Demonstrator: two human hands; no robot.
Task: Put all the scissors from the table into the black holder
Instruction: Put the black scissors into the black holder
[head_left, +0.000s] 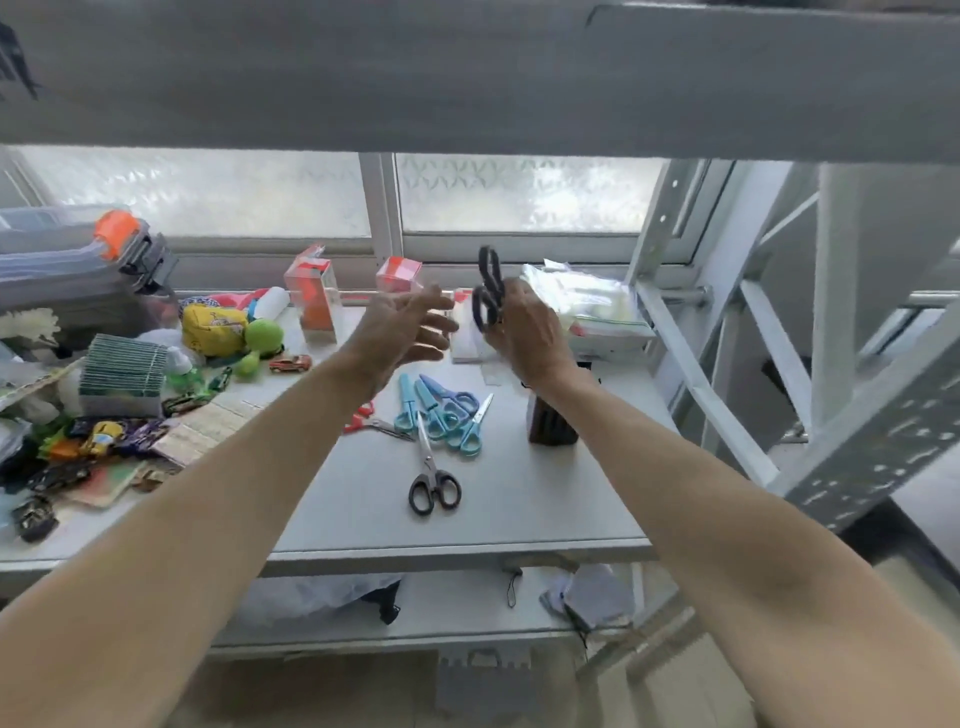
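My right hand (524, 332) is raised above the table and grips a pair of black-handled scissors (488, 293), handles up; the blades are hidden behind the hand. The black holder (550, 421) stands on the table right under my right wrist, partly hidden by it. My left hand (402, 325) hovers open beside the held scissors, fingers spread, touching nothing. On the white table (545, 499) lie another black-handled pair (432, 480), several blue-handled pairs (447, 415) in a heap, and a red-handled pair (371, 422) partly under my left forearm.
Toys, a stack of cards (122, 371) and snack packets crowd the table's left side. Orange-and-clear boxes (314, 296) and plastic bags (587, 301) sit along the window. A grey metal shelf frame (691, 364) rises on the right, a shelf board overhead.
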